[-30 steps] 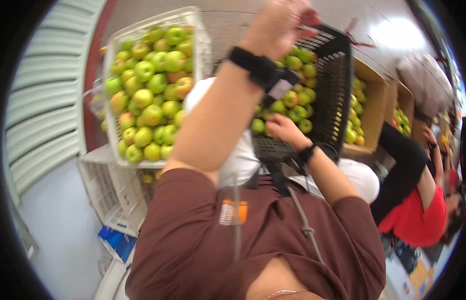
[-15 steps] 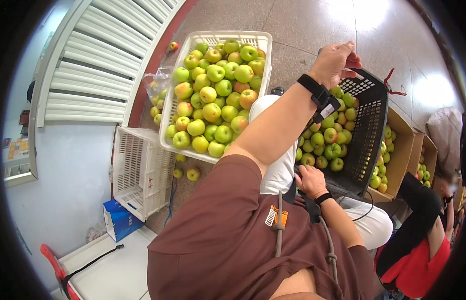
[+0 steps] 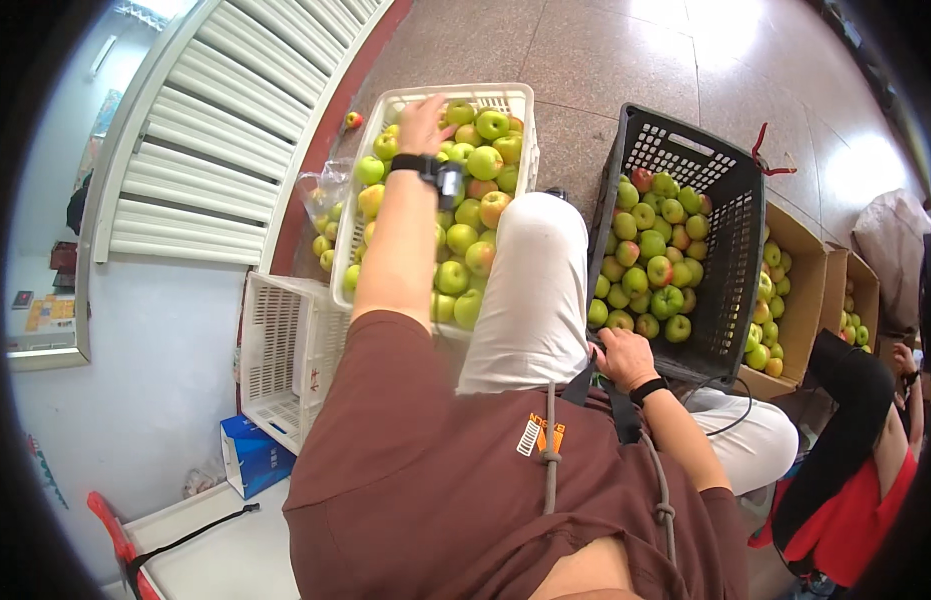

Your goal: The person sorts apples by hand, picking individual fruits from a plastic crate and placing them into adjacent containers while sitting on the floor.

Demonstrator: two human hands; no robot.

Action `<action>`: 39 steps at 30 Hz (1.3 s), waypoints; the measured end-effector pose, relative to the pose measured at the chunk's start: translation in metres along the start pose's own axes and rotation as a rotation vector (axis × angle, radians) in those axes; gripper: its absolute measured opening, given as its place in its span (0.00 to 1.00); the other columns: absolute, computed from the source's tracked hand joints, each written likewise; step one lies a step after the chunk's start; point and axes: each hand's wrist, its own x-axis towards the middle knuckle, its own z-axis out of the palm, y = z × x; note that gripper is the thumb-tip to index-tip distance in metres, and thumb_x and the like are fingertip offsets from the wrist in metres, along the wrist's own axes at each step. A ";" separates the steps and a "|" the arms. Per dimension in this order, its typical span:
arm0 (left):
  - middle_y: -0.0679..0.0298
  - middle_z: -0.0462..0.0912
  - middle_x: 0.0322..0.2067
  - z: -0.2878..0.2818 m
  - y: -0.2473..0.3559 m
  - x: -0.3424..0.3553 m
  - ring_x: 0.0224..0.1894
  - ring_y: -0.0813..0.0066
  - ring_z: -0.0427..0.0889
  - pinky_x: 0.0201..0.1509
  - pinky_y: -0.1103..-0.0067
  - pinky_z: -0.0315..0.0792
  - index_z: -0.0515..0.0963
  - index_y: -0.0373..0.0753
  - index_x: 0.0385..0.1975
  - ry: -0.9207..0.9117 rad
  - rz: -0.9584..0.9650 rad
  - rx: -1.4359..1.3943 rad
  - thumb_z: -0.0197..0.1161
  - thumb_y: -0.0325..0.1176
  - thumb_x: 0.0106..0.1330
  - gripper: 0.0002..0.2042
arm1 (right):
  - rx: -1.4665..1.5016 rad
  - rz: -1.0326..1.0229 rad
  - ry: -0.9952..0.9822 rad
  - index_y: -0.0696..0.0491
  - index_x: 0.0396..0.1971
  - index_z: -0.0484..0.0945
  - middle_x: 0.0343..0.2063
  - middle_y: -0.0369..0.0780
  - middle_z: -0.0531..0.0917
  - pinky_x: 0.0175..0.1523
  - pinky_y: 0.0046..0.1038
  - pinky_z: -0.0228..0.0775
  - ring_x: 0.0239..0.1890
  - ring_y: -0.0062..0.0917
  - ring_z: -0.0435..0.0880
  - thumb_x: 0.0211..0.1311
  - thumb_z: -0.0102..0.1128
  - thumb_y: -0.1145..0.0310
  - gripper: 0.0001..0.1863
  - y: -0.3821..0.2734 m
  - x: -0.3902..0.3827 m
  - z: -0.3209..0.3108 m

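Observation:
My left hand [image 3: 421, 125] is over the far left part of a white plastic crate [image 3: 527, 158] heaped with green and blushed apples [image 3: 484, 162], its fingers apart among the top fruit; whether it touches one is unclear. My forearm hides part of the crate. My right hand [image 3: 625, 355] is at the near left rim of a black perforated crate [image 3: 726, 285], fingers curled on that edge. This crate holds several green and reddish apples [image 3: 666, 300].
Cardboard boxes [image 3: 795, 260] of apples and a co-worker in red [image 3: 865, 510] are at right. An empty white crate [image 3: 270, 340], bagged apples [image 3: 323, 225] and a blue box [image 3: 253, 455] are at left, beside white slats [image 3: 190, 170]. My white-trousered knee [image 3: 530, 250] separates the crates.
My left hand has moved from the far end of the black crate leftward to the white crate. My right hand stays at the black crate's near edge.

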 end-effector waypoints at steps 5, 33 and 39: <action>0.50 0.80 0.35 -0.055 -0.105 -0.011 0.39 0.58 0.79 0.45 0.72 0.71 0.76 0.31 0.36 0.348 -0.297 0.390 0.70 0.49 0.40 0.28 | 0.009 0.023 0.007 0.53 0.22 0.74 0.20 0.43 0.77 0.33 0.35 0.70 0.27 0.36 0.78 0.55 0.51 0.49 0.20 0.004 -0.001 0.000; 0.62 0.79 0.37 -0.030 0.088 -0.137 0.38 0.70 0.80 0.37 0.77 0.76 0.69 0.37 0.47 -0.119 -0.232 -0.453 0.64 0.33 0.54 0.20 | 1.240 0.597 0.231 0.56 0.31 0.77 0.20 0.34 0.78 0.30 0.22 0.69 0.23 0.20 0.76 0.58 0.52 0.61 0.13 0.026 0.022 -0.002; 0.52 0.74 0.46 0.106 0.160 -0.213 0.46 0.64 0.76 0.49 0.75 0.70 0.68 0.35 0.49 -0.460 0.628 0.296 0.70 0.34 0.45 0.29 | 2.267 0.198 0.092 0.51 0.51 0.65 0.43 0.44 0.75 0.31 0.26 0.73 0.35 0.29 0.78 0.63 0.43 0.47 0.25 -0.039 0.043 -0.133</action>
